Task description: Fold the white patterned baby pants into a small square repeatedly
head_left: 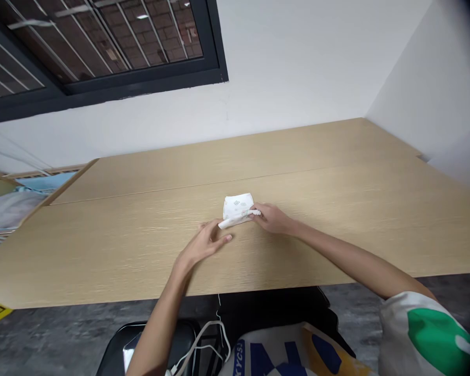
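In the 1 head view, the white printed piece point(238, 204) lies at the centre of the frame on the wooden table point(141, 250), its lower edge turned up into a narrow strip. The right hand point(273, 218) has its fingers pinched on the strip's right end. The left hand point(201, 245) is at the left end, thumb apart from the fingers; contact is unclear. The step looks like folding or rolling; continuing would call for 2 level grips.

Print point(237, 203) on white sheet point(227, 210) too sm. to read. Window point(214, 47) cut off, top & L edges.
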A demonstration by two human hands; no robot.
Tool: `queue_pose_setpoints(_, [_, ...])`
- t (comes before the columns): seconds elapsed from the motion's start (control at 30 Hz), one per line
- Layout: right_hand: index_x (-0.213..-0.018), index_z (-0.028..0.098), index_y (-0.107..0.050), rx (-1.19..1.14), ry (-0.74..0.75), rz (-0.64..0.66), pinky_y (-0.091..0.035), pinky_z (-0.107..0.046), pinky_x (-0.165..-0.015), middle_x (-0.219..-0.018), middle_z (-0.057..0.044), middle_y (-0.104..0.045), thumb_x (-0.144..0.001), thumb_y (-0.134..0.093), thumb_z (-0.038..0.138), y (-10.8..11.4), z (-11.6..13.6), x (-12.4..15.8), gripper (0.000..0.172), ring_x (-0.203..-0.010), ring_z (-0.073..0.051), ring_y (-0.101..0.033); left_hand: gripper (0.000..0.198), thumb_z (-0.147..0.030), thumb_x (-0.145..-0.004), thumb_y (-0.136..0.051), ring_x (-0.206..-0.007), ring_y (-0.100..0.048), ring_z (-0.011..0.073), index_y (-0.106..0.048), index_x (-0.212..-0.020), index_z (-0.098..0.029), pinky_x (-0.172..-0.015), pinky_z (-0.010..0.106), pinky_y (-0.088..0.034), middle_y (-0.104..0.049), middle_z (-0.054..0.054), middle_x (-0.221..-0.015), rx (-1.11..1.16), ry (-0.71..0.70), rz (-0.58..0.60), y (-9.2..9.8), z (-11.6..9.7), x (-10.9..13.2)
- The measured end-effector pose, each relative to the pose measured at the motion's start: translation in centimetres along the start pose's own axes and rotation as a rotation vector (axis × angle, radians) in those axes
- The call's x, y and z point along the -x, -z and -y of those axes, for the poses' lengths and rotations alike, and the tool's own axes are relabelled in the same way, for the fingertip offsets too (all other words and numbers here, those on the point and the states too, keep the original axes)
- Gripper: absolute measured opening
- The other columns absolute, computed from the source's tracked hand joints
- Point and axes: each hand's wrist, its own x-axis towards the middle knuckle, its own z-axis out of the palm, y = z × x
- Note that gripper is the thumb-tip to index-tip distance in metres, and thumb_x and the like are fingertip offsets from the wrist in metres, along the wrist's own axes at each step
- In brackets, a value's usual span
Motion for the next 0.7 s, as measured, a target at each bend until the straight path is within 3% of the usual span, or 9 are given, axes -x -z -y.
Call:
queue_pose_setpoints(0.1, [-0.113,0.021,-0.063,-0.071,-0.136,-0.052,-0.045,-0.031,-0.069,-0.089,-0.004,-0.073,-0.105,-0.049,0.042,0.2,-0.1,-1.5,0.026,-0.075,-0.021,-0.064,0.036,-0.051,-0.098,-0.056,-0.087,-0.064,0.0202,-0.068,-0.107,-0.019,-0.081,0.033,-0.051,-0.073,0.006,-0.098,0.077,0.042,-0.049,0.3,1.1,-2.6])
queue_pose_setpoints(0.17, [-0.11,0.021,-0.062,-0.052,-0.21,-0.09,-0.045,-0.031,-0.068,-0.088,-0.004,-0.073,-0.105,-0.05,0.045,0.2,-0.3,-2.6,0.027,-0.076,-0.022,-0.065,0.032,-0.048,-0.098,-0.053,-0.078,-0.061,0.0179,-0.064,-0.093,-0.019,-0.073,0.03,-0.048,-0.069,0.005,-0.086,0.041,0.109,-0.111,0.3,1.7,-4.6])
queue_pose_setpoints(0.23, [-0.107,0.02,-0.062,-0.016,-0.288,-0.129,-0.047,-0.032,-0.07,-0.089,-0.006,-0.073,-0.106,-0.048,0.045,-0.2,-0.6,-3.7,0.028,-0.08,-0.023,-0.067,0.028,-0.045,-0.098,-0.052,-0.076,-0.061,0.0174,-0.061,-0.091,-0.019,-0.071,0.029,-0.046,-0.068,0.005,-0.085,-0.017,0.175,-0.138,0.2,2.0,-6.4])
queue_pose_setpoints(0.47, [-0.127,0.019,-0.057,0.13,-0.459,-0.245,-0.053,-0.042,-0.091,-0.116,-0.015,-0.074,-0.105,-0.046,0.041,-2.4,-2.1,-6.2,0.033,-0.106,-0.031,-0.07,0.019,-0.032,-0.098,-0.052,-0.089,-0.069,0.0264,-0.06,-0.107,-0.017,-0.077,0.035,-0.048,-0.074,0.016,-0.1,-0.151,0.293,-0.135,-0.8,1.6,-10.5])
queue_pose_setpoints(0.63, [-0.128,0.021,-0.054,0.15,-0.466,-0.351,-0.051,-0.046,-0.095,-0.112,-0.013,-0.074,-0.103,-0.052,0.042,-2.5,-2.9,-6.2,0.033,-0.101,-0.031,-0.07,0.037,-0.028,-0.097,-0.054,-0.1,-0.071,0.0312,-0.052,-0.133,-0.017,-0.087,0.04,-0.051,-0.075,0.019,-0.112,-0.22,0.304,-0.134,-1.3,1.1,-11.4])
queue_pose_setpoints(0.7, [-0.129,0.019,-0.054,0.181,-0.468,-0.366,-0.049,-0.047,-0.098,-0.117,-0.016,-0.072,-0.104,-0.051,0.042,-2.4,-2.8,-6.0,0.034,-0.108,-0.032,-0.068,0.044,-0.025,-0.097,-0.051,-0.112,-0.068,0.033,-0.048,-0.141,-0.015,-0.096,0.044,-0.05,-0.072,0.021,-0.122,-0.243,0.29,-0.161,-1.7,0.7,-11.4])
